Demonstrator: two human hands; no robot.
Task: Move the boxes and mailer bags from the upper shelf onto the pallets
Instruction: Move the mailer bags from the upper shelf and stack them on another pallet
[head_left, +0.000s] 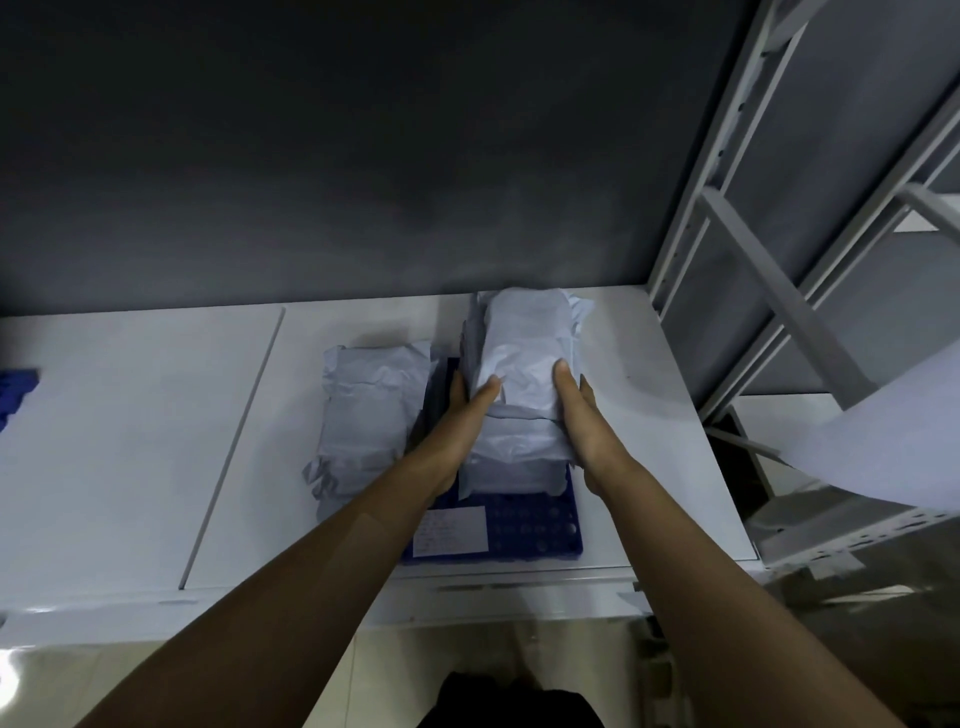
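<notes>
- Head view: both hands hold the top mailer bag, one each side. It sits on the lower bags, which lie on the blue pallet.
- Left hand: thumb laid over the bag's top, fingers along the left side, close together as far as shows; tips hidden behind the bag.
- Right hand: same, mirrored. Thumb on top, fingers down the right side, mostly hidden.
- Can't tell if the bag's weight is on the stack yet or in the hands.
- Step, prob.: seating this bag on the pile. Do it well: keep it square over the bags below and press it flat before letting go. The soft wrap looks slippery, so an off-centre load could slide off.
- Second mailer bag lies just beside the pallet on the white surface, not on it. Likely needs moving onto a pallet.
- White label on the pallet's near part; metal rack at right.
</notes>
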